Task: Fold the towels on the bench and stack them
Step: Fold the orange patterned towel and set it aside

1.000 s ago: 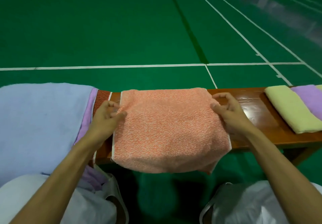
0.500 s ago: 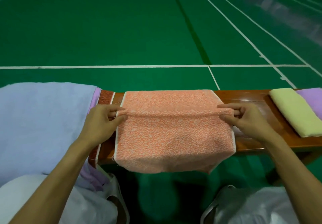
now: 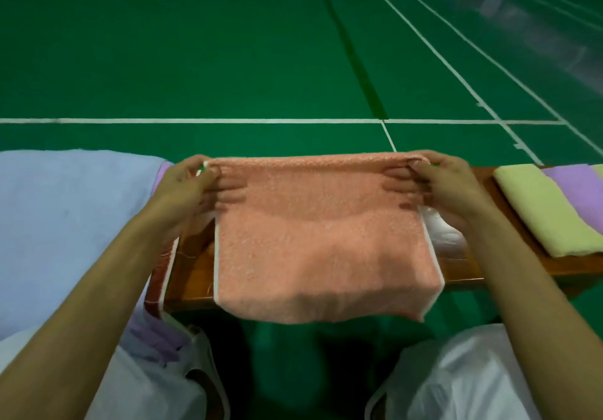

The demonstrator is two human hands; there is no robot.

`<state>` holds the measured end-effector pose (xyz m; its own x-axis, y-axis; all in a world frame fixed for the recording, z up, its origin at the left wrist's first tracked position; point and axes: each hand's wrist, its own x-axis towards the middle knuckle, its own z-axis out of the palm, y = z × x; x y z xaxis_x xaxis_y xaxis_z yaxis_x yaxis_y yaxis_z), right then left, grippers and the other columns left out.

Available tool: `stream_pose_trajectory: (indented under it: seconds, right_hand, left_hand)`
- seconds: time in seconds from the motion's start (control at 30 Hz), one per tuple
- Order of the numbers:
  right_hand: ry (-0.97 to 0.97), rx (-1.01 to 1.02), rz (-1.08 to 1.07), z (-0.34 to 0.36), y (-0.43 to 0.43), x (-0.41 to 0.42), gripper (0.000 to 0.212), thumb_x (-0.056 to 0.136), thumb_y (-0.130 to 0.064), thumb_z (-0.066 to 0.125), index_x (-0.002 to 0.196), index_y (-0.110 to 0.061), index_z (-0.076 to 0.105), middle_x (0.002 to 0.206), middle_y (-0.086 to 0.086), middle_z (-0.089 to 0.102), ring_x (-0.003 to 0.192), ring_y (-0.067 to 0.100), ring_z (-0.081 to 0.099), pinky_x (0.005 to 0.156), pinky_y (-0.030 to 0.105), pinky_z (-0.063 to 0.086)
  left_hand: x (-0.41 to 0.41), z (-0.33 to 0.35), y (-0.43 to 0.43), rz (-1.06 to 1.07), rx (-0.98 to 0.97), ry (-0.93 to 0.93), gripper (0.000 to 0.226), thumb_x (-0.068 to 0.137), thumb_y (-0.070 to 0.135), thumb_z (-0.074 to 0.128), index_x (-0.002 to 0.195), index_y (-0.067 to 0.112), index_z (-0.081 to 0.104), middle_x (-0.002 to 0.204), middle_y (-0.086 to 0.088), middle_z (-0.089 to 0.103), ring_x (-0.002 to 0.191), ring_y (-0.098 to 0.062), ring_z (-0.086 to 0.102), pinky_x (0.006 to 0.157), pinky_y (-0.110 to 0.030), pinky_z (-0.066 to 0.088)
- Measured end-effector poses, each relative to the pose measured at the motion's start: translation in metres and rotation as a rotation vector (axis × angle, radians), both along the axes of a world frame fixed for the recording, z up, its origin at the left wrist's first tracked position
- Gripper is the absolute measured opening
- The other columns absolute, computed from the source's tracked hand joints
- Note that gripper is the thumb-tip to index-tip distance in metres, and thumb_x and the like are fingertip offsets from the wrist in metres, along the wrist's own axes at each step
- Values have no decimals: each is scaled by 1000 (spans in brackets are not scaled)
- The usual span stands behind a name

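An orange towel (image 3: pixel 323 240) lies across the wooden bench (image 3: pixel 192 276), its near part hanging over the front edge. My left hand (image 3: pixel 192 188) grips the towel's far left corner and my right hand (image 3: pixel 437 184) grips the far right corner, both lifting that far edge above the bench. To the right lie a folded yellow towel (image 3: pixel 548 210) and a folded purple towel (image 3: pixel 577 188) side by side. A pale blue towel (image 3: pixel 71 223) covers the bench's left part, with a purple towel (image 3: pixel 153 334) and a reddish-brown cloth (image 3: pixel 160 272) showing under its edge.
Green court floor (image 3: pixel 261 44) with white lines stretches beyond the bench. My knees in white trousers (image 3: pixel 456 383) are below the front edge. A bare strip of bench (image 3: pixel 456 256) lies between the orange towel and the yellow one.
Both hands have moved from the towel's middle to its far edge and raised it off the bench, so the far fold now stands up between my hands.
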<state>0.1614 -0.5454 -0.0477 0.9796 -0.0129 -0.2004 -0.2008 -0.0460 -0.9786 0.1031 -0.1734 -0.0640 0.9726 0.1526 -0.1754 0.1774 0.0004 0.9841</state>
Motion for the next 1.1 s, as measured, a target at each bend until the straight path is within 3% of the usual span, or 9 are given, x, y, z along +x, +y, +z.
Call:
stream_pose_trajectory:
  seconds: [0.2,0.33,0.47,0.57,0.63,0.7,0.77,0.9,1.1]
  right_hand:
    - [-476,217,-53,35,6,15,19,103,-10,57,109,-20,72,104,1,78,105,23,73,64,30,60]
    - [-632,294,31,48,-6,0,21,102,-6,58,113,-16,73,116,7,74,119,33,67,85,39,61]
    - [-421,76,44,17,-23,-18,25,87,-20,70,110,-8,72,107,11,77,109,39,71,76,36,63]
    - [-170,-249,233,-2,-39,-28,39,75,-42,79,98,-11,80,96,13,79,87,27,77,79,42,61]
    - [1,-355,396,-5,-48,-32,25,81,-31,79,95,-10,82,96,19,78,81,30,76,66,31,61]
    - [152,-404,516,-6,-55,-34,16,91,-7,70,104,-4,79,97,22,77,85,40,75,59,25,59]
    - [263,-498,645,-9,-59,-37,20,93,-2,69,108,-7,79,96,20,78,83,40,76,58,24,59]
    - [377,-654,846,-6,-57,-45,22,94,-3,69,106,-17,81,96,13,79,81,35,77,61,27,57]
    - [503,-726,1091,2,-50,-51,13,98,-18,69,109,-18,75,97,12,79,70,27,76,58,26,57]
  left_hand:
    - [13,46,19,106,95,-549,25,105,6,53,95,27,63,97,10,77,104,-13,72,87,-29,60]
    - [3,64,27,102,66,-656,19,97,19,59,93,36,68,108,12,74,115,-18,68,94,-35,57]
    - [-15,40,24,121,194,-502,16,99,15,61,97,28,70,90,14,76,91,-6,70,77,-25,53]
    - [-34,19,24,-57,402,-244,20,103,10,58,96,20,73,86,9,78,80,-4,72,76,-21,56]
    - [-42,8,30,-304,515,-60,20,102,7,58,94,12,75,88,-1,79,79,-13,74,77,-30,57]
    - [-46,3,35,-531,584,66,23,102,5,59,88,10,76,86,-6,79,74,-18,71,71,-25,55]
    - [-50,-1,38,-667,591,179,26,101,5,61,82,13,77,85,-8,79,70,-19,69,65,-21,52]
    - [-53,-12,41,-865,492,323,9,92,19,73,87,13,78,86,-20,77,77,-33,70,80,-49,57]
    - [-45,-4,37,-1117,459,403,12,92,28,79,101,19,79,85,-20,76,68,-24,67,68,-29,56]
